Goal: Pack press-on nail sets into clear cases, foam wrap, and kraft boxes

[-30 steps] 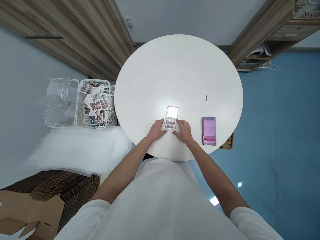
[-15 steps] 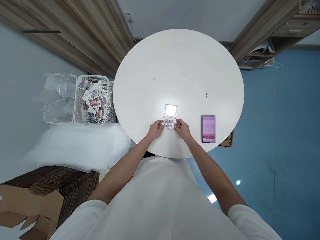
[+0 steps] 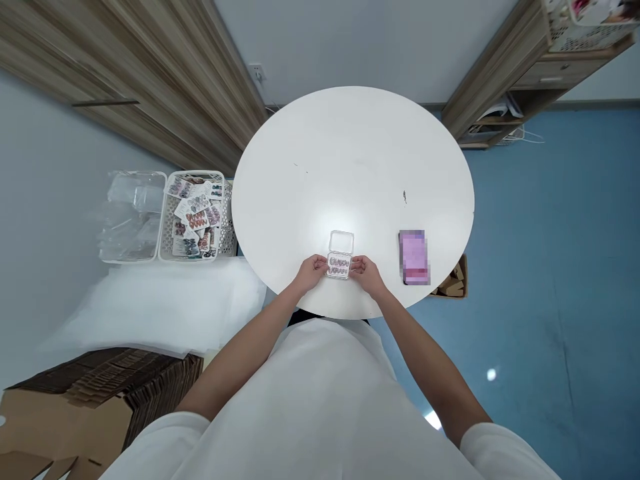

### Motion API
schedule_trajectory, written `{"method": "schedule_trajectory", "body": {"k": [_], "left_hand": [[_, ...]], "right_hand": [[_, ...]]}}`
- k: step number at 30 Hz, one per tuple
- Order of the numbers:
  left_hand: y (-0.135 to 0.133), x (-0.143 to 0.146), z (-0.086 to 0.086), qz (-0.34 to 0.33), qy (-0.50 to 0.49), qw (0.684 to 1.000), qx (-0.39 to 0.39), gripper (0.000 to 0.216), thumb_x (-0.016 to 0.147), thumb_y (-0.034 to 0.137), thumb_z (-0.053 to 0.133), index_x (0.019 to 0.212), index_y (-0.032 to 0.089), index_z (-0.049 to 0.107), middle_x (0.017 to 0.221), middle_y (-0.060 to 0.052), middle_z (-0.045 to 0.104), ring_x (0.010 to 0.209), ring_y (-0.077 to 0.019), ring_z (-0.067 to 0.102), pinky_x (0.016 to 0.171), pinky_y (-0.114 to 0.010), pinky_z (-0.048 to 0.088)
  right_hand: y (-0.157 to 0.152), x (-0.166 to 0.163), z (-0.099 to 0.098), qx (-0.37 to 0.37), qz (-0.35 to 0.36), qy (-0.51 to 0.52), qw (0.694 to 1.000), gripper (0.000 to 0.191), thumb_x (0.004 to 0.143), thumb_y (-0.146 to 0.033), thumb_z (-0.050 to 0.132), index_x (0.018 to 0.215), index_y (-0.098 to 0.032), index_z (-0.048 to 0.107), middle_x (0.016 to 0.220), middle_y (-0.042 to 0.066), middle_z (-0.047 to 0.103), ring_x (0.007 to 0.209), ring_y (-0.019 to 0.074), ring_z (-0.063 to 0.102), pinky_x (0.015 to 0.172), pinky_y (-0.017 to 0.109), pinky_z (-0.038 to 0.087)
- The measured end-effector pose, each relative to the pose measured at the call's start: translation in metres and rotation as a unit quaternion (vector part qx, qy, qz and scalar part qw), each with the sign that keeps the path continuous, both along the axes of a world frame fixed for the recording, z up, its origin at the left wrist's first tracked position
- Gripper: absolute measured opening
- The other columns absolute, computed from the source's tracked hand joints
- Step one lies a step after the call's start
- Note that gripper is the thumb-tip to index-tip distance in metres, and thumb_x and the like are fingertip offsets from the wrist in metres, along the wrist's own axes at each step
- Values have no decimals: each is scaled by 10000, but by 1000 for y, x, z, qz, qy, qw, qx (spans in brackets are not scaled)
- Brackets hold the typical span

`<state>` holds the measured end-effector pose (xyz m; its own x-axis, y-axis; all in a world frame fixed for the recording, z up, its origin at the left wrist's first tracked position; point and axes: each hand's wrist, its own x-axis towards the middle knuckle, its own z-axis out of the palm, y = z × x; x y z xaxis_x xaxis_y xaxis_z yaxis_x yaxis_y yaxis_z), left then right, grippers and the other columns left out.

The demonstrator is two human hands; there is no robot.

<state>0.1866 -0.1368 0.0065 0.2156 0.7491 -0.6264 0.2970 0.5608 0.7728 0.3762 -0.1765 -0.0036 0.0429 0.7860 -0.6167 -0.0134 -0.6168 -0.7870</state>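
Note:
A small clear plastic case of press-on nails point(image 3: 339, 265) lies near the front edge of the round white table point(image 3: 355, 147). Its transparent lid point(image 3: 341, 241) is swung open, away from me. Inside, patterned nails are laid out in two rows on a pale backing. My left hand point(image 3: 310, 273) pinches the case's left side between thumb and fingers. On the opposite side, the fingers of my right hand point(image 3: 368, 274) grip the right edge. Parts of both side walls are hidden behind the fingertips.
A phone point(image 3: 415, 257), its screen blurred, lies on the table to the right. Left of the table stand a basket of nail cards point(image 3: 197, 217) and a basket of clear bags point(image 3: 131, 217). White sheets point(image 3: 165, 303) and flattened cardboard boxes point(image 3: 65, 427) are nearer me.
The camera view has tilted, so the table's far edge and the case appear lower. Both hands keep hold of the case, and its lid stays open.

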Motion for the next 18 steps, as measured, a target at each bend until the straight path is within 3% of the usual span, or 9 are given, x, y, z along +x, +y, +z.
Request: {"method": "schedule_trajectory", "body": {"k": [5, 11, 14, 18], "left_hand": [[-5, -9, 4, 14, -83, 995, -56, 357, 642, 328, 662, 949, 154, 614, 812, -47, 641, 730, -134, 562, 703, -291, 422], [-18, -24, 26, 25, -154, 983, -93, 405, 612, 340, 708, 961, 149, 631, 886, -70, 654, 771, -139, 572, 731, -298, 435], [-23, -30, 38, 19, -175, 981, -86, 407, 606, 335, 720, 956, 147, 633, 891, -74, 657, 754, -132, 577, 717, -293, 439], [-24, -37, 52, -3, -194, 978, -75, 414, 590, 330, 735, 945, 141, 638, 863, -75, 662, 728, -124, 578, 706, -290, 444]], "right_hand": [[-4, -4, 12, 7, 12, 37, 999, 440, 566, -136, 640, 986, -206, 532, 808, -8, 581, 675, 102, 537, 675, 283, 449], [-12, -8, 46, 7, 79, 90, 993, 423, 619, -223, 658, 1034, -238, 577, 857, 9, 610, 753, 123, 546, 679, 272, 419], [-11, -8, 60, 5, 50, 97, 994, 353, 682, -337, 620, 1023, -248, 592, 937, 28, 612, 796, 129, 550, 664, 259, 411], [-2, -7, 74, 31, 0, 100, 994, 344, 700, -419, 591, 992, -238, 603, 965, 36, 606, 709, 101, 537, 624, 243, 405]]}}
